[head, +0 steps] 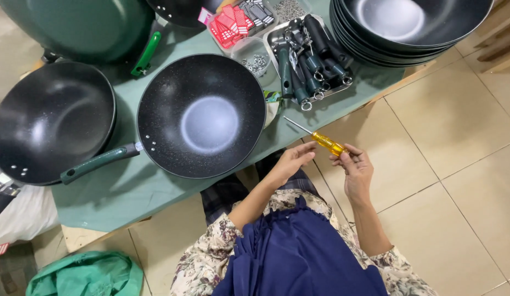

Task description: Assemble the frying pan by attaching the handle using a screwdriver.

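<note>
My right hand holds a screwdriver with a clear yellow handle; its thin metal shaft points up and left over the table edge. My left hand is just left of the handle, fingers loosely curled, fingertips close to it, holding nothing that I can see. In front of both hands a black speckled wok with a green handle lies on the green table cover.
A second black wok lies at the left, a stack of woks at the top right. A metal tray holds several dark handles. Small tubs hold screws and red tags. Tiled floor lies to the right.
</note>
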